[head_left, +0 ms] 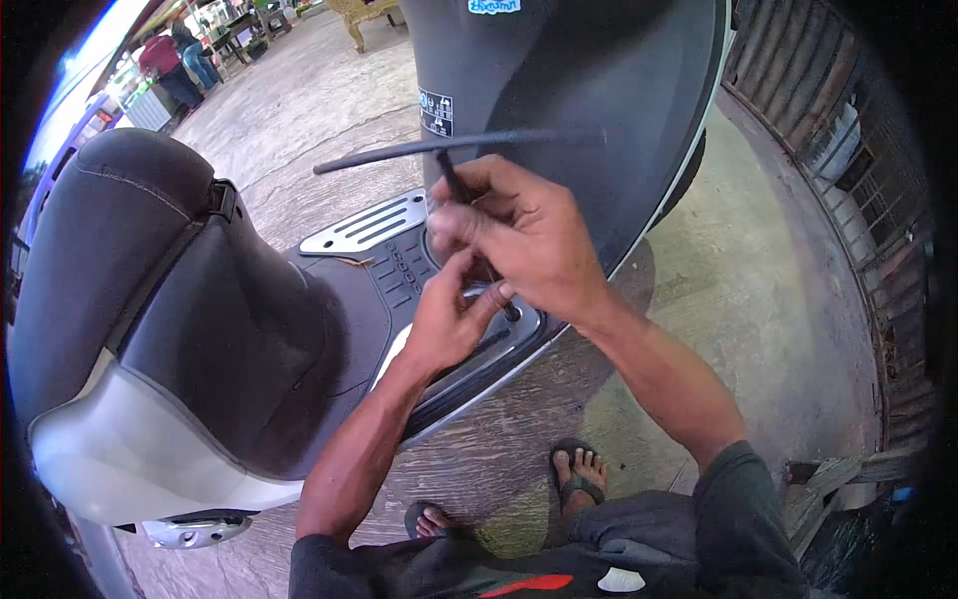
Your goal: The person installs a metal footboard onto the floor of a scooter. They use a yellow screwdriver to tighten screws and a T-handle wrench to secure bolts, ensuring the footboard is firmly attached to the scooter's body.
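A dark T-handle wrench (379,155) stands tilted over the scooter's footboard (349,309), its crossbar reaching to both sides. My right hand (539,240) is closed round the shaft just below the crossbar, its thumb slightly blurred. Lower down, my left hand (449,319) pinches the same shaft between thumb and fingers. The shaft's bottom end shows just past my left thumb, over the near metal foot plate (479,354). Whether it sits on a bolt I cannot tell. Across the footboard lies the far slotted foot plate (329,238).
The scooter's black seat (120,220) rises at the left, and its dark front shield (569,80) stands ahead. My sandalled feet are on the concrete floor (758,299). A corrugated metal wall (798,70) runs along the right. Two people (165,65) stand far off at upper left.
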Available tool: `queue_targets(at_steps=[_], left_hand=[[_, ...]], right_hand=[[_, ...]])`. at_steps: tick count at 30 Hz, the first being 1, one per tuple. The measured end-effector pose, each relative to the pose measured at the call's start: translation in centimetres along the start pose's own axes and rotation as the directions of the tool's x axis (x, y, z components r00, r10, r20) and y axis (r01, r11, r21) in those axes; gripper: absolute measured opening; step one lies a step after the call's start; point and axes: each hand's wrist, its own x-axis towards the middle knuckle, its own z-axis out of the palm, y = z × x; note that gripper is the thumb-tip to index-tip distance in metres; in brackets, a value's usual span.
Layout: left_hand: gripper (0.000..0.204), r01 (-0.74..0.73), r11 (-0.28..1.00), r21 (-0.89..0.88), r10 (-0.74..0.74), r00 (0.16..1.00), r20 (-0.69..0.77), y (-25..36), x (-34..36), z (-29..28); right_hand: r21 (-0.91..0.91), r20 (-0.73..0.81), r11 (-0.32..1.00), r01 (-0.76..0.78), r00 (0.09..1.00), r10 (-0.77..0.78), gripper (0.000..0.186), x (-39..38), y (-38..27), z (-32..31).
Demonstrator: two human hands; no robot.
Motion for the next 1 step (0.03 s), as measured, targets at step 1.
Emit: queue_targets(at_steps=[1], left_hand=[[0.042,0.079,0.997,0.005,-0.079,0.994,0.079,0.62,0.12,-0.43]], right_hand=[[-0.002,0.001,1.000,-0.001,1.000,0.001,0.054,0.04,0.08,-0.03]])
